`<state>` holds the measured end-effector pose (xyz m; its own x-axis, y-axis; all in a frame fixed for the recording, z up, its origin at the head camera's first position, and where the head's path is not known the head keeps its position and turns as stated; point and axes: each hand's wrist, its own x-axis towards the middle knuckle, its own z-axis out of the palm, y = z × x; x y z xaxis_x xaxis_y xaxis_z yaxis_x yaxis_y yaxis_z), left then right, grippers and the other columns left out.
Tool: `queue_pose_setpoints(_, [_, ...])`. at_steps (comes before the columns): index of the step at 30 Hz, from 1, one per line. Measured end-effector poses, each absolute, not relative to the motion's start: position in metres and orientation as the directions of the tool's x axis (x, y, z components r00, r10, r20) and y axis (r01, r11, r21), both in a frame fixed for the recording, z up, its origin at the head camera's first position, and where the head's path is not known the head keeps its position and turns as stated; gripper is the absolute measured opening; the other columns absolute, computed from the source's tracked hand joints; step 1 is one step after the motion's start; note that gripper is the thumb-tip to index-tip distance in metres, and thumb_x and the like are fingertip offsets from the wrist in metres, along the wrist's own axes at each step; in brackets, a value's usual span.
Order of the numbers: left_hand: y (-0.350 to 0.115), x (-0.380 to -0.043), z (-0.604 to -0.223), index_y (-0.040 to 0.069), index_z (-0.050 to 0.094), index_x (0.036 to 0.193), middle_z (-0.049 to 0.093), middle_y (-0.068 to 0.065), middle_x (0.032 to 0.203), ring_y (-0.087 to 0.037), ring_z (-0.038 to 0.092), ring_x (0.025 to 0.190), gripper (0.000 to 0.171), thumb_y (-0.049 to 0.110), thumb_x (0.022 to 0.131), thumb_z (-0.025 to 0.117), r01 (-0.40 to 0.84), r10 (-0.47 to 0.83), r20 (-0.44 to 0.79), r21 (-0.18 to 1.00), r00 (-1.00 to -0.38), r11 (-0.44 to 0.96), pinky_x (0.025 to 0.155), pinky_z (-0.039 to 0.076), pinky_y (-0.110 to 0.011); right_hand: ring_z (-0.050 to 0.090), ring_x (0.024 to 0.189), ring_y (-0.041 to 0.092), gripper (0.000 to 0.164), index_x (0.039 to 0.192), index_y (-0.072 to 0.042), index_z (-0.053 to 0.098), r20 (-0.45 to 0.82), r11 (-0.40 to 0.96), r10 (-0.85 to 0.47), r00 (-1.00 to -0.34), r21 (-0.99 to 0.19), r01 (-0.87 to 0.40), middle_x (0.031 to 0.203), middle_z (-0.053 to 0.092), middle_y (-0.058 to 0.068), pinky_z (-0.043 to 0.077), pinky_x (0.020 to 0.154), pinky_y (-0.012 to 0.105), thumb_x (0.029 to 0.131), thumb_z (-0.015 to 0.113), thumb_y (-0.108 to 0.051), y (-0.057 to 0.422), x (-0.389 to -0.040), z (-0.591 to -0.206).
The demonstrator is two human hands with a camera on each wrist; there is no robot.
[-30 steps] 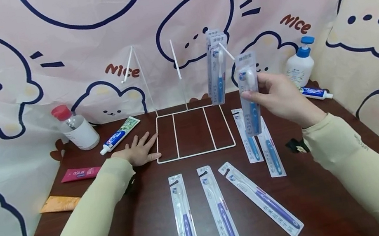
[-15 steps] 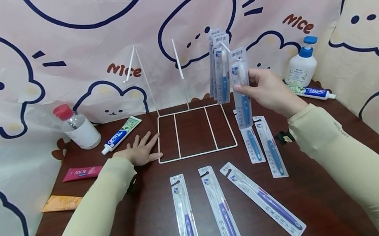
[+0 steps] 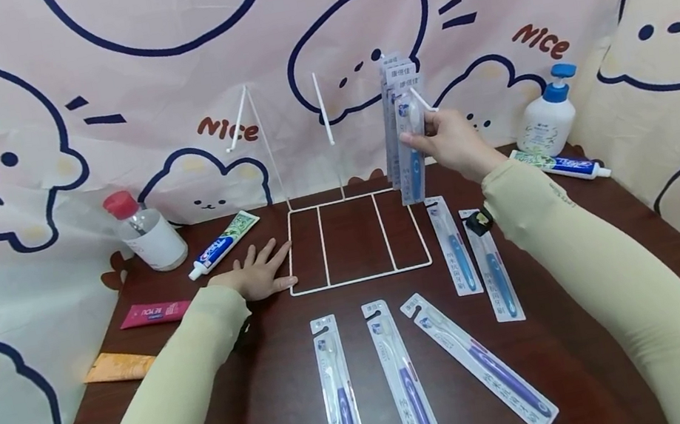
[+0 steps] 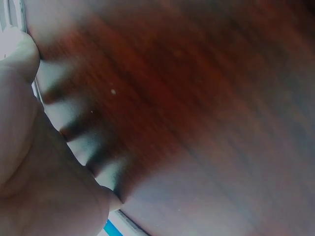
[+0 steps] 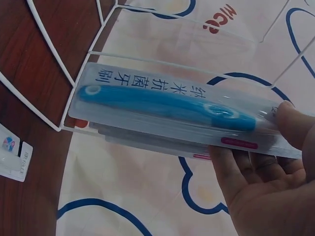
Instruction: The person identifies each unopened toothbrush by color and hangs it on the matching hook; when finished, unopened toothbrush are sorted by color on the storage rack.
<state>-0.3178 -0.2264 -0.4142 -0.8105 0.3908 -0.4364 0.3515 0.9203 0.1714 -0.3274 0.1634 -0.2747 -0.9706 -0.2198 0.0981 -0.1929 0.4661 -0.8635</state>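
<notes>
My right hand (image 3: 458,141) pinches a packaged blue toothbrush (image 3: 409,155) between thumb and fingers. The pack hangs upright at the right arm of a white wire rack (image 3: 361,281), in front of other toothbrush packs (image 3: 388,121) on that arm. In the right wrist view the blue handle (image 5: 167,103) shows through the clear blister, with the thumb on its front. My left hand (image 3: 259,274) lies flat with spread fingers at the rack base's left edge. Two blue toothbrush packs (image 3: 454,245) lie on the table right of the rack; three purple toothbrush packs (image 3: 406,385) lie in front.
At the left stand a red-capped bottle (image 3: 148,233), a toothpaste tube (image 3: 224,243), a pink tube (image 3: 156,312) and an orange tube (image 3: 118,366). A pump bottle (image 3: 545,117) and another toothpaste tube (image 3: 562,165) are at the back right. A patterned cloth (image 3: 170,83) hangs behind.
My right hand has moved left and back with the toothbrush pack, from in front of the rack's right arm up to the packs hanging there. The left hand stays put.
</notes>
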Motion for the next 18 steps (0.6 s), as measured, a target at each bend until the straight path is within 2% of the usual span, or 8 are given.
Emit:
queue_pose_setpoints(9, [-0.226,-0.320,-0.413,0.025,-0.005,0.148,-0.009,-0.015,0.152,-0.049,-0.007,0.132,0.083,0.065,0.087,0.036,0.344,0.381,-0.451,0.165,-0.807,0.924,0.096,0.003,-0.070,0.048,0.119,0.024,0.062,0.142,-0.017,0.037,0.065,0.461,-0.243,-0.968,-0.870,-0.174,0.138,0.044,0.008,0.040,0.095,0.043,0.087,0.059,-0.038,0.168,-0.332,-0.277])
queue_pose_setpoints(14, [-0.226,-0.320,-0.413,0.025,-0.005,0.148,-0.009,-0.015,0.152,-0.049,-0.007,0.132,0.083,0.065,0.087,0.035,0.342,0.376,-0.459,0.160,-0.805,0.926,0.096,0.003,-0.070,0.052,0.111,0.025,0.056,0.128,-0.012,0.051,0.067,0.518,-0.254,-0.965,-0.833,-0.195,0.125,0.053,0.008,0.039,0.094,0.045,0.082,0.066,-0.040,0.184,-0.331,-0.292])
queue_pose_setpoints(18, [-0.226,-0.320,-0.415,0.026,-0.006,0.148,-0.009,-0.014,0.152,-0.048,-0.006,0.133,0.083,0.066,0.087,0.034,0.342,0.371,-0.462,0.149,-0.805,0.928,0.096,0.004,-0.069,0.049,0.109,0.028,0.060,0.124,-0.011,0.053,0.020,0.605,-0.202,-0.979,-0.784,-0.140,0.119,0.053,0.009,0.038,0.093,0.049,0.078,0.070,-0.045,0.203,-0.325,-0.308])
